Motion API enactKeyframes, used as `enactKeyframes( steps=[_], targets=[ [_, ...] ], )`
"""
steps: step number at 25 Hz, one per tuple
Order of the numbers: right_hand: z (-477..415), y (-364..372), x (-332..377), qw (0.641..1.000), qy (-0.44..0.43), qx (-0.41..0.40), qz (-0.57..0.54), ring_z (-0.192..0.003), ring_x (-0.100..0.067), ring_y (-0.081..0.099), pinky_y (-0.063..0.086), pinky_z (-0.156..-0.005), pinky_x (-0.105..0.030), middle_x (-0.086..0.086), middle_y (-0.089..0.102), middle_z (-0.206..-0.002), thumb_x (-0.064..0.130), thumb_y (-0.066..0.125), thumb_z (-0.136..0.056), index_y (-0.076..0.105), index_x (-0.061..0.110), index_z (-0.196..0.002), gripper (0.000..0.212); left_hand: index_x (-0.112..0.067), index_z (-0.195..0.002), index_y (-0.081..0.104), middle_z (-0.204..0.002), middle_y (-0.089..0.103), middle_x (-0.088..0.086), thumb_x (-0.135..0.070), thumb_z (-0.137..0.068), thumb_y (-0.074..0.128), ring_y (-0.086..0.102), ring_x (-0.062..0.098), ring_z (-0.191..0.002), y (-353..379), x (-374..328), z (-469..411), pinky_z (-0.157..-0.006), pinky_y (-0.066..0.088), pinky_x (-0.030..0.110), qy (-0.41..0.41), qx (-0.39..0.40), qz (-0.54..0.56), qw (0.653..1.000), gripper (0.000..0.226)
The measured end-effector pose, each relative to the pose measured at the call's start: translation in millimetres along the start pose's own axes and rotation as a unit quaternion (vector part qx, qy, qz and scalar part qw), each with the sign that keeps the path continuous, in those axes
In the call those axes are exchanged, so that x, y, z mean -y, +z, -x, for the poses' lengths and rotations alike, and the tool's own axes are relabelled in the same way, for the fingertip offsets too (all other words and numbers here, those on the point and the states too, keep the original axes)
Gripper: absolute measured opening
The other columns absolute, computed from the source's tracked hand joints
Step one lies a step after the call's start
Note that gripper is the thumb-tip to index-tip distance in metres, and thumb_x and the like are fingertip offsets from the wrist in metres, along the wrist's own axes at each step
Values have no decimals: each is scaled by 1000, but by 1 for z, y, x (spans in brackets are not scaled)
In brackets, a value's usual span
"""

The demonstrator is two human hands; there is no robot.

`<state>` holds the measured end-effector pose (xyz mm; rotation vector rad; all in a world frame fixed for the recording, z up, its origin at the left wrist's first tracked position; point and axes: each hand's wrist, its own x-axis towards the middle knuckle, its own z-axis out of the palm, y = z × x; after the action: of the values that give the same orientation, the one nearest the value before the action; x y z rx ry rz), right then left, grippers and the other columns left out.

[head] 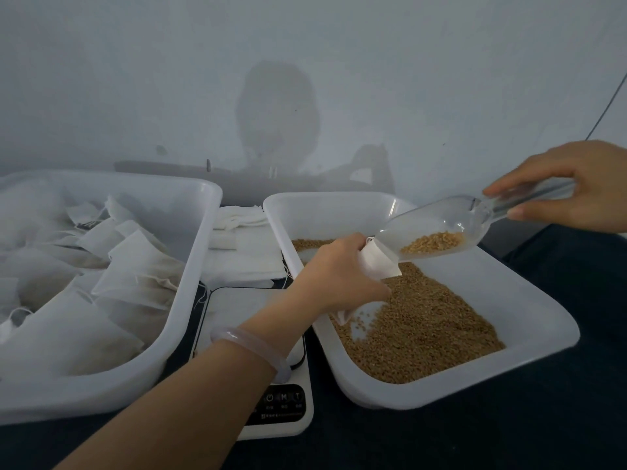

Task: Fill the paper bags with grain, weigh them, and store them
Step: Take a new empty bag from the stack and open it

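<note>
The left hand's fingers (353,244) are curled round a small white paper bag (376,262), pinching it near its open mouth; the bag's lower corner shows beneath the palm. The left hand (334,273) hangs over the far left part of the grain tray (475,385), its forearm reaching in from the near left across the scale (237,307), with a pale bangle (251,347) at the wrist.

The right hand's fingers (509,188) and thumb grip the handle of a clear plastic scoop (437,228). The right hand (576,184) is raised beyond the tray's far right corner. The scoop slopes down to the left, its lip at the bag's mouth, and a small heap of grain (431,242) lies in its bowl.

Loose grain (424,327) covers most of the tray floor, with bare patches near the left wall.

The white scale sits between the two trays, its button panel towards the near edge. Behind it lies a stack of flat empty bags (244,252). The larger storage tray (193,266) on the left holds many filled bags (135,262) with strings.

All of this rests on a dark surface (373,435); whether it is a table cannot be told. Behind rises a pale grey wall (135,79) bearing the person's shadow (278,106), and a thin cable (607,106) crosses its upper right corner.
</note>
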<state>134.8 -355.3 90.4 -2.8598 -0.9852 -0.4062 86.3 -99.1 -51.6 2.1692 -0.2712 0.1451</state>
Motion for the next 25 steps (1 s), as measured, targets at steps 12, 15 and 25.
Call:
enactKeyframes(
  steps=[12, 15, 25],
  targets=[
    [-1, 5, -2, 1000, -12, 2, -4, -99, 16, 52, 38, -88, -31, 41, 59, -98, 23, 76, -71, 58, 64, -98, 52, -33, -73, 39, -77, 49, -13, -31, -72, 75, 49, 2, -67, 2, -3, 2, -50, 33, 20, 3, -3, -43, 999, 36],
    [2, 9, -5, 1000, 6, 4, -26, -99, 21, 50, 37, -89, -30, 42, 60, -97, 23, 76, -71, 59, 63, -97, 50, -30, -76, 42, -77, 51, -12, -31, -72, 75, 50, 3, -67, 2, -3, 3, -50, 34, 19, 0, -8, -39, 999, 33],
    [13, 25, -21, 995, 41, 1, -92, -93, 16, 58, 49, -82, -14, 33, 67, -92, 33, 76, -65, 65, 56, -95, 40, -24, -104, 51, -90, 59, -8, -42, -72, 73, 60, 10, -79, 4, -4, 4, -68, 54, 31, -19, -28, -25, 999, 43]
  ],
)
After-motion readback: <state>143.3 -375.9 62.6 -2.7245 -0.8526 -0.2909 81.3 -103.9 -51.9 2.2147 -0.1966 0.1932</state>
